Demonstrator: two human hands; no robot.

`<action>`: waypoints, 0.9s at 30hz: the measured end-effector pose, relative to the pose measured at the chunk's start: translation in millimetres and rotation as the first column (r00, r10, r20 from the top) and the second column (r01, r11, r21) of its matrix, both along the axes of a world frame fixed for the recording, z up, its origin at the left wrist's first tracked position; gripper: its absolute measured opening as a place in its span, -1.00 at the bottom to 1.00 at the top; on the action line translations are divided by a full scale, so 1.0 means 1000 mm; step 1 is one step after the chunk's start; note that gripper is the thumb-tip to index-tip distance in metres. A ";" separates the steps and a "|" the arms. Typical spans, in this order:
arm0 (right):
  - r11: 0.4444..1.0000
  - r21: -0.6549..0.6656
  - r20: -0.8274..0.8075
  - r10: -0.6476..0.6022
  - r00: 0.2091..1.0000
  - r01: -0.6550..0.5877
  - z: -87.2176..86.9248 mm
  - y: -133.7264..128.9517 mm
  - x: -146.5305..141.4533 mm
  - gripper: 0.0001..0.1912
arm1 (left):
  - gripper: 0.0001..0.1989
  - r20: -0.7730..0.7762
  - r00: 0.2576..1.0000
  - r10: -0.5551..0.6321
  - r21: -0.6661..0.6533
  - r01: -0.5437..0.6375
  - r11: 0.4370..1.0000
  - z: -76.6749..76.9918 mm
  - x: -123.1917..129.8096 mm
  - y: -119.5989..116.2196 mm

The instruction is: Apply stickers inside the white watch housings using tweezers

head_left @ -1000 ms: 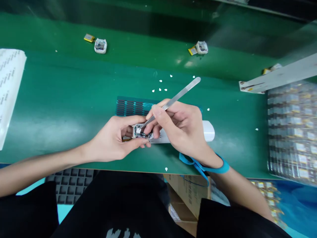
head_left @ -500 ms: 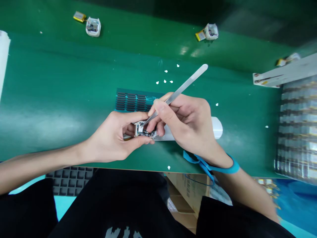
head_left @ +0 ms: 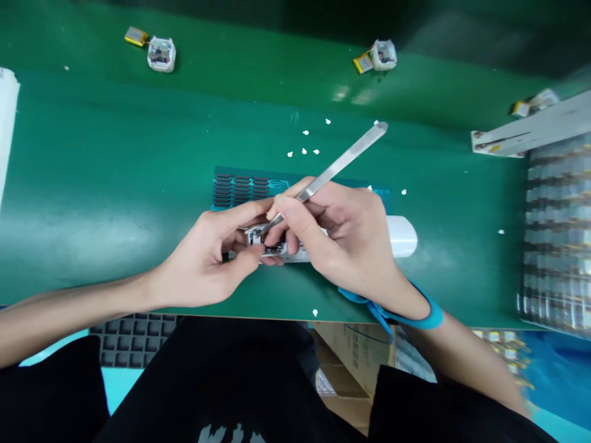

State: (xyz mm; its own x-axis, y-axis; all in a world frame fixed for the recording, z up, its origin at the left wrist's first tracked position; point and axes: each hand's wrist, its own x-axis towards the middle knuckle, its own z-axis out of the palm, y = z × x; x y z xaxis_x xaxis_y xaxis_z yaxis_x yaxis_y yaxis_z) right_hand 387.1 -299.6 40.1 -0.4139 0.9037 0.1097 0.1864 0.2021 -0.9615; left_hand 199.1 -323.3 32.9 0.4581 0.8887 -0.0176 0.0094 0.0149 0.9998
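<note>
While the left hand (head_left: 207, 258) pinches the small white case (head_left: 265, 241) just above the counter (head_left: 115, 184) and the right hand (head_left: 341, 237) grips tweezers (head_left: 332, 169) inside it, a slip could likely scratch the board.

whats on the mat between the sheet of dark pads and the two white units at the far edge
In the head view, a few small white scraps lie between the pad sheet and the far units; otherwise bare green mat.
</note>
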 end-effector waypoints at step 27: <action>0.894 0.429 0.314 -0.012 0.949 -0.130 -0.032 0.032 0.053 -0.76 | -0.86 -0.569 0.806 0.165 0.624 0.292 0.725 -0.028 -0.014 0.015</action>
